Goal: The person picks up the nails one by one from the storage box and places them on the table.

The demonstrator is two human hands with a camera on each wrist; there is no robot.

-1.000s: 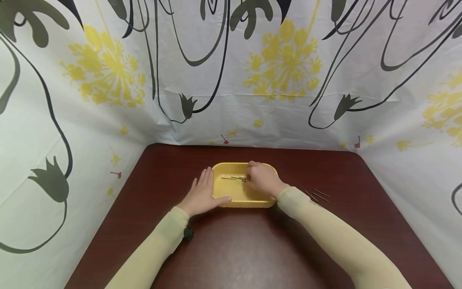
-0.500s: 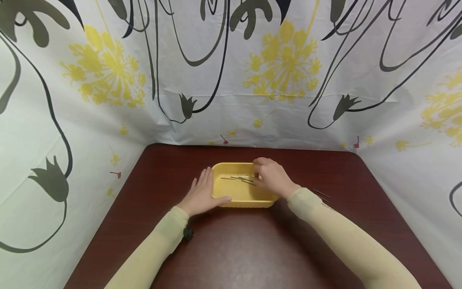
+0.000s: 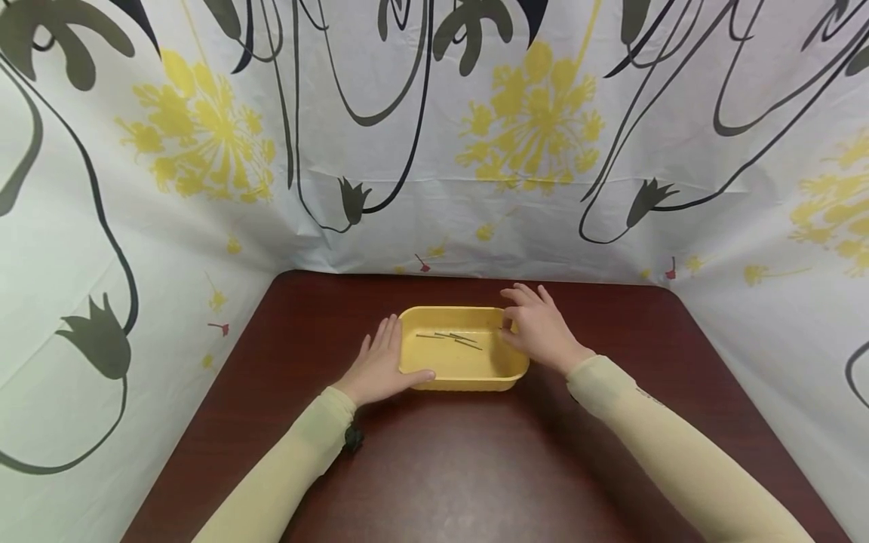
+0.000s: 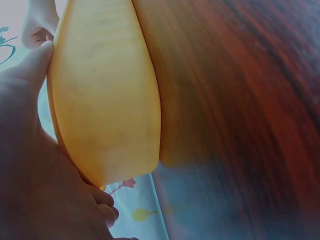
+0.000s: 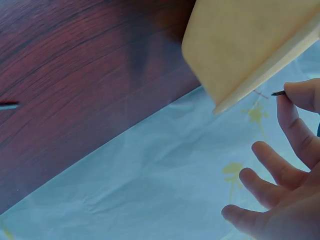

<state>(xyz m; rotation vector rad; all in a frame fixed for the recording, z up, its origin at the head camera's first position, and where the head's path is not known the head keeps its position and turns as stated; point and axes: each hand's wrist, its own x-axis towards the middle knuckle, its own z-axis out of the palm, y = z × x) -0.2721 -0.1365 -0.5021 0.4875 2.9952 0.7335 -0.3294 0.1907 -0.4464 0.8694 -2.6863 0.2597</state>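
My left hand (image 3: pixel 379 368) lies flat against the left end of a yellow plastic tray (image 3: pixel 468 383), fingers straight along the side and thumb at the front rim. Several thin dark nails (image 3: pixel 468 345) lie loose on the tray's floor. Above the tray's right end, my right hand (image 3: pixel 539 332) pinches a nail (image 5: pixel 278 93) between thumb and index finger, with only its tip showing. The other fingers of that hand are spread. From below, the left wrist view shows the tray's outer wall (image 4: pixel 105 100) with the left hand (image 4: pixel 30 130) along its rim.
The tray stands on a dark red-brown wooden table (image 3: pixel 434 460). Another thin nail (image 5: pixel 9 106) lies on the wood at the edge of the right wrist view. A white patterned cloth (image 3: pixel 434 151) hangs behind the table and along both sides.
My right hand has moved right, from over the nails to the tray's right end, and its outer fingers have spread. The sleeve now covers the nails on the table. The left hand stays put.
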